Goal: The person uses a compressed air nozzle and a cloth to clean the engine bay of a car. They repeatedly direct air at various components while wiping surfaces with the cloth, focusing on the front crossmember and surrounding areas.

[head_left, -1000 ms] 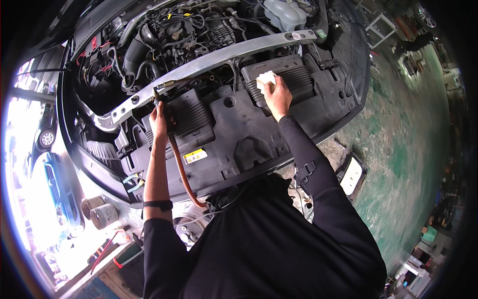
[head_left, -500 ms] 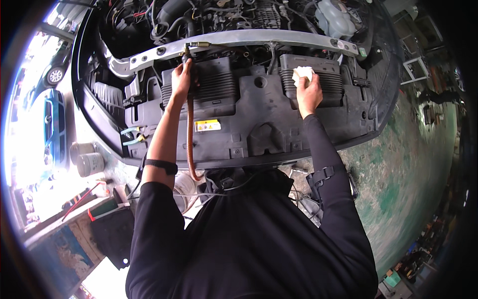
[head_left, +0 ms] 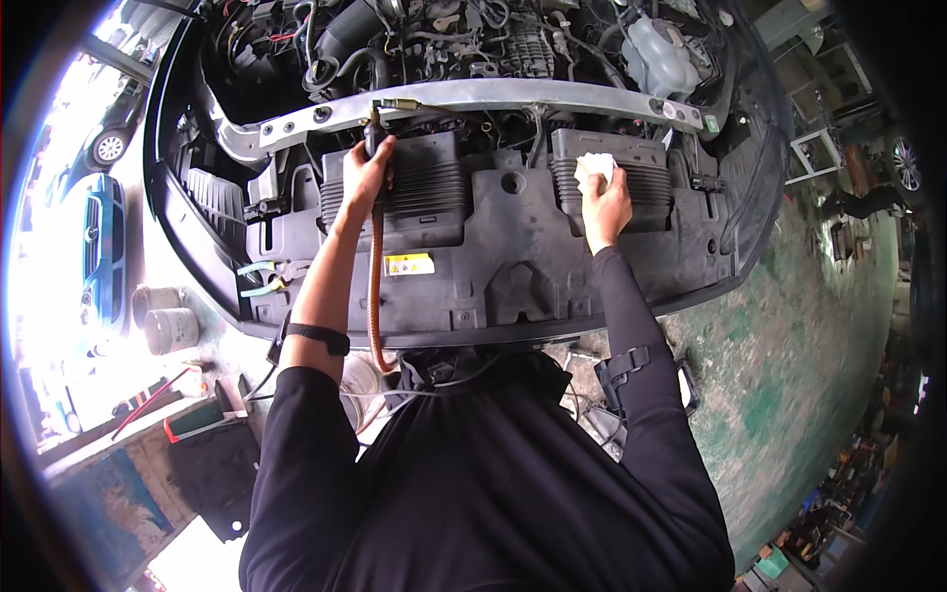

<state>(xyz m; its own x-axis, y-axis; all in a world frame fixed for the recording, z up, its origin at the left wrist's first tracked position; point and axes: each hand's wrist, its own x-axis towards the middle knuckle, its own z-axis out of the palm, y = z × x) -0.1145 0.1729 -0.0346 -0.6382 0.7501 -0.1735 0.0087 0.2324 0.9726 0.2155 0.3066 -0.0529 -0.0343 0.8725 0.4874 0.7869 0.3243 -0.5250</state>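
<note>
My left hand is wrapped round the dark grip of an air gun with a brass-coloured fitting. Its metal nozzle points right, in front of the silver crossbar. From the grip an orange-brown hose hangs down over the front panel towards my body. My right hand pinches a crumpled white cloth or paper wipe over the right ribbed black cover. Whether the wipe touches that cover, I cannot tell. Behind my left hand is the other ribbed cover.
Green-handled pliers lie on the panel's left side. Beyond the crossbar are engine hoses and a whitish plastic reservoir. Buckets and a blue car stand to the left. Green-painted floor stretches to the right.
The whole view has shifted, so the engine bay sits slightly lower in the picture. My right hand with the wipe has moved slightly over the right cover. My left hand keeps its hold.
</note>
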